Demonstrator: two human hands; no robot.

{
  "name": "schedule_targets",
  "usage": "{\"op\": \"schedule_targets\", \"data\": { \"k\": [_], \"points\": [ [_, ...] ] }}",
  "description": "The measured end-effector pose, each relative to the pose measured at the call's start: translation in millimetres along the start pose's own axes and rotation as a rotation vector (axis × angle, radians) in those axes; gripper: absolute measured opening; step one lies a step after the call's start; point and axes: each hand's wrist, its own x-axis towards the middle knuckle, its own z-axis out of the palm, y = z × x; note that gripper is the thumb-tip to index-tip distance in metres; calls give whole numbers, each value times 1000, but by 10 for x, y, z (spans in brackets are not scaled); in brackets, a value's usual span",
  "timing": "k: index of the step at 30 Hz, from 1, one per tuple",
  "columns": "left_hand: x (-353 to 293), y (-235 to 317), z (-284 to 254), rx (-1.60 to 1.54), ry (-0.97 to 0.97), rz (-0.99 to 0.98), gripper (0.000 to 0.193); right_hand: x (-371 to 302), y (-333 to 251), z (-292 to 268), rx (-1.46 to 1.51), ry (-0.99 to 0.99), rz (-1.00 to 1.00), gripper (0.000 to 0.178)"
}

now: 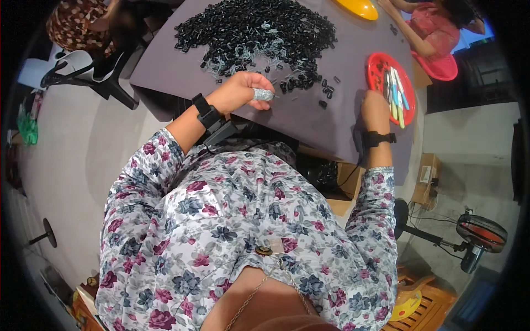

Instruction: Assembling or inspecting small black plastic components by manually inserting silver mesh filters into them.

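Observation:
My left hand (pixel 248 92) is over the near edge of the table, fingers curled in a pinch. A silver-grey wrap (pixel 263 95) covers one finger, and a tiny dark thing shows at its tip, too small to name. Just beyond lies a big heap of small black plastic parts (pixel 243 30), mixed with thin clear pieces (pixel 254 54). My right hand (pixel 376 107) is at the left rim of a red oval tray (pixel 409 113). Its fingers are hidden behind the hand. Slim pen-like tools (pixel 398 94) in white, blue and yellow-green lie in the tray beside small dark bits.
Loose black parts (pixel 323 103) are scattered on the purple-grey table (pixel 331 129). A yellow tray (pixel 359 7) lies at the far side. Another person (pixel 436 27) sits at the right, another at far left. A black-and-white chair (pixel 83 66) stands left, a fan (pixel 477 237) right.

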Motion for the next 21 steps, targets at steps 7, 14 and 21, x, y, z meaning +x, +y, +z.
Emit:
{"op": "schedule_targets", "data": {
  "k": [7,14,21],
  "points": [
    [12,2,-13,2,4,-10,14,196,-367,-300,525,-102,-4,22],
    [-17,23,-6,-12,0,-6,16,399,-960,-311,558,-116,-290,25],
    [20,-21,-2,-36,22,18,16,256,-430,-226,666,-167,-178,37]
  ]
}}
